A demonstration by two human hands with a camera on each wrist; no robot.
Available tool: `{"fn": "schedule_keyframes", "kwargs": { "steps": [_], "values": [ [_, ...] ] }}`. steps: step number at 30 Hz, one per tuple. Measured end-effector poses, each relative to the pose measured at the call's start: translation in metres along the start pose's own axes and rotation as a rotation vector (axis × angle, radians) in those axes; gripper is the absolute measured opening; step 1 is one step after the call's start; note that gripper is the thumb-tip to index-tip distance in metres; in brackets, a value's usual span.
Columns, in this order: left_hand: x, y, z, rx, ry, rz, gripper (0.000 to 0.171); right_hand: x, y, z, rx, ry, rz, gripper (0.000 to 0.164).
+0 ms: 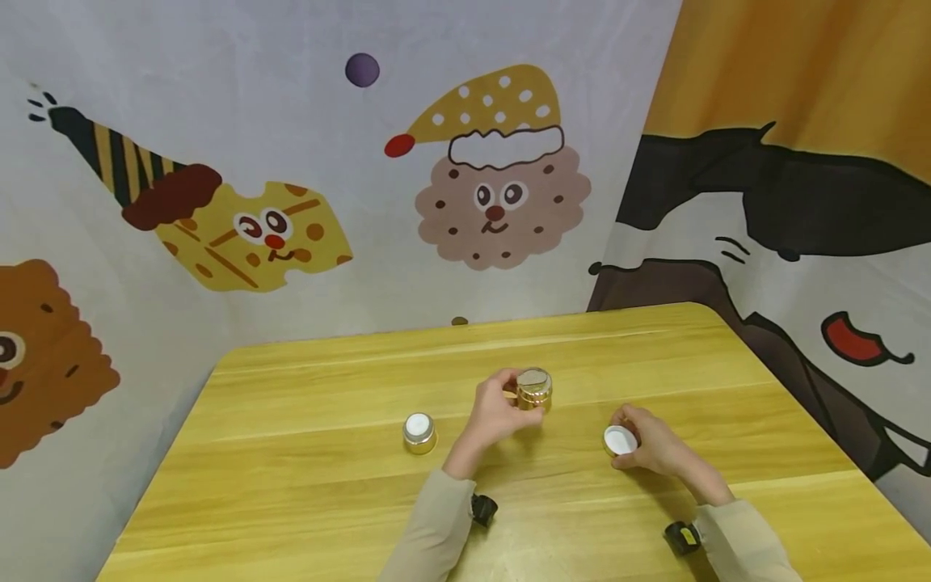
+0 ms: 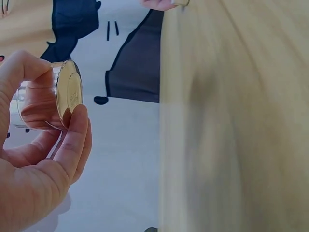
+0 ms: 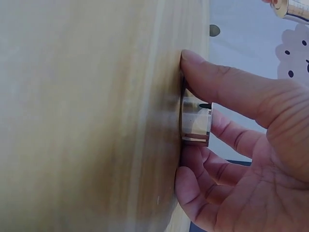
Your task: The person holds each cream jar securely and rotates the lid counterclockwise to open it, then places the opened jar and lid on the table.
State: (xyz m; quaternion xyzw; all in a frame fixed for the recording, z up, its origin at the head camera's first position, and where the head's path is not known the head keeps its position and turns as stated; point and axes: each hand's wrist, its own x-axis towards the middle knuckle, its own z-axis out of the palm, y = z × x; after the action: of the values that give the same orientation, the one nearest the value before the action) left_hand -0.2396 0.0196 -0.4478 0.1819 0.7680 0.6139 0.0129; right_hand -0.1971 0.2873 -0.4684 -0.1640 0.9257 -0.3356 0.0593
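Observation:
My left hand [image 1: 498,414] holds a shiny gold jar [image 1: 534,394] above the table, thumb on one side and fingers on the other. The left wrist view shows the jar's flat gold base [image 2: 71,92] facing the camera. Over to the right, a small round gold lid [image 1: 621,441] sits on the tabletop with its white inside facing up. My right hand [image 1: 650,443] has its thumb and fingers around the lid's sides; in the right wrist view the lid's shiny side wall [image 3: 195,123] shows between them.
Left of my left hand, a second gold jar [image 1: 419,436] with a white top stands upright on the wood-grain table [image 1: 305,493]. Behind the table hangs a cloth [image 1: 378,299] with cartoon prints. Each wrist carries a black camera strap.

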Motion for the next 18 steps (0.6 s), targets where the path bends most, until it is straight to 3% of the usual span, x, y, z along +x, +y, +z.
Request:
{"fn": "schedule_keyframes", "kwargs": {
  "steps": [18],
  "values": [
    [-0.011, 0.013, -0.022, 0.045, 0.05, 0.026, 0.046, -0.005, -0.008, 0.001, -0.084, 0.026, 0.03, 0.053]
  ]
}}
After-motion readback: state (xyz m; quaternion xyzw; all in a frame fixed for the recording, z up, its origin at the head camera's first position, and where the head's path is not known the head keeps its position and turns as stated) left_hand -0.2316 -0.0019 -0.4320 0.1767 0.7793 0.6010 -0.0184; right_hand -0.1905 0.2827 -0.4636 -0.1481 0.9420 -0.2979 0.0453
